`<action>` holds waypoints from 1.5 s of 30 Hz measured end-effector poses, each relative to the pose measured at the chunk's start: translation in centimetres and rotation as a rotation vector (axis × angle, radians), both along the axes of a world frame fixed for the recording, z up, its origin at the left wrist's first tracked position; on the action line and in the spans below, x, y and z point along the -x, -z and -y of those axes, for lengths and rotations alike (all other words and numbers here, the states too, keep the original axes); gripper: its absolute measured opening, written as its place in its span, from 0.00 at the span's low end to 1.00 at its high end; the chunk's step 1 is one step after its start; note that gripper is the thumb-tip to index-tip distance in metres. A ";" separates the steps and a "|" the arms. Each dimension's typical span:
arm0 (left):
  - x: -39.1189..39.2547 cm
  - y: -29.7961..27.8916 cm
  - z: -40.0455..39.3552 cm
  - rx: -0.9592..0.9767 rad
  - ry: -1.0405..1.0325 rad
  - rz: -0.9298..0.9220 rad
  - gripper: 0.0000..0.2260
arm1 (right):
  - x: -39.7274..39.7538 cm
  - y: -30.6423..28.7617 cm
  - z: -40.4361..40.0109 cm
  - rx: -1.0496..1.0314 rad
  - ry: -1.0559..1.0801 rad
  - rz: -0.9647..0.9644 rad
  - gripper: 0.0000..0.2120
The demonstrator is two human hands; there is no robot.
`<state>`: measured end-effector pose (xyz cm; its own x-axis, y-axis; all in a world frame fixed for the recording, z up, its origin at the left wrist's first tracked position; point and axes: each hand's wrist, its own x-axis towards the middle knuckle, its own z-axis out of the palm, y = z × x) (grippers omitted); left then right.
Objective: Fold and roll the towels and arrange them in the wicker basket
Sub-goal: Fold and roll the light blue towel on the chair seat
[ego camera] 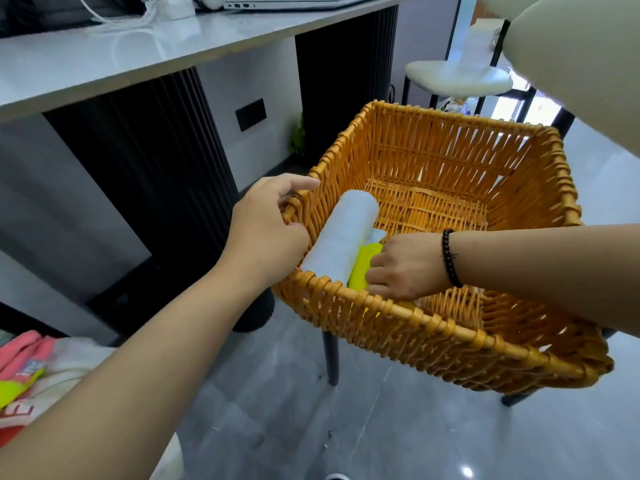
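Observation:
An orange wicker basket (460,334) stands on a dark-legged stool. Inside it, along the left wall, lies a rolled white towel (343,237). Right beside that roll sits a yellow-green rolled towel (362,268), and my right hand (405,265) grips it with curled fingers inside the basket. My left hand (266,233) holds the basket's left rim, thumb over the edge and index finger stretched along the rim. A dark bead bracelet circles my right wrist.
A white counter (104,60) with cables and a laptop runs along the top left, above black fluted pillars. Pink, white and yellow-green cloths (27,372) lie at the lower left. A white stool (457,77) stands behind the basket. Grey tiled floor lies below.

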<state>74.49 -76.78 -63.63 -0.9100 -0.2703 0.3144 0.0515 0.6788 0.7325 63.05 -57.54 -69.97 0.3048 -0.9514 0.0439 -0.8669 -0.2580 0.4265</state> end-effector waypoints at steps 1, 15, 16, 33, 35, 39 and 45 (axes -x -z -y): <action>0.0 0.0 0.0 0.002 0.000 0.002 0.28 | -0.1 0.1 -0.2 -0.011 0.028 0.004 0.13; 0.3 -0.8 -0.4 -0.051 -0.013 0.032 0.27 | -2.9 -2.8 -0.3 -0.493 0.613 0.131 0.30; 0.5 -0.8 -0.5 -0.051 -0.017 0.036 0.27 | -3.1 -3.0 0.0 -0.499 0.602 0.049 0.30; 1.7 -0.4 0.2 -0.040 0.045 0.004 0.21 | -4.0 -6.8 1.2 -0.493 0.862 0.227 0.21; 1.0 -0.8 0.5 -0.040 0.056 0.010 0.20 | -4.2 -8.1 1.0 -0.454 0.904 0.245 0.20; -2.4 -1.5 1.5 -0.063 0.054 0.006 0.19 | -5.8 -12.0 0.0 -0.127 0.957 0.296 0.16; -11.4 -1.2 3.9 -0.096 0.018 0.076 0.16 | -12.1 -15.5 1.1 0.406 0.690 0.422 0.14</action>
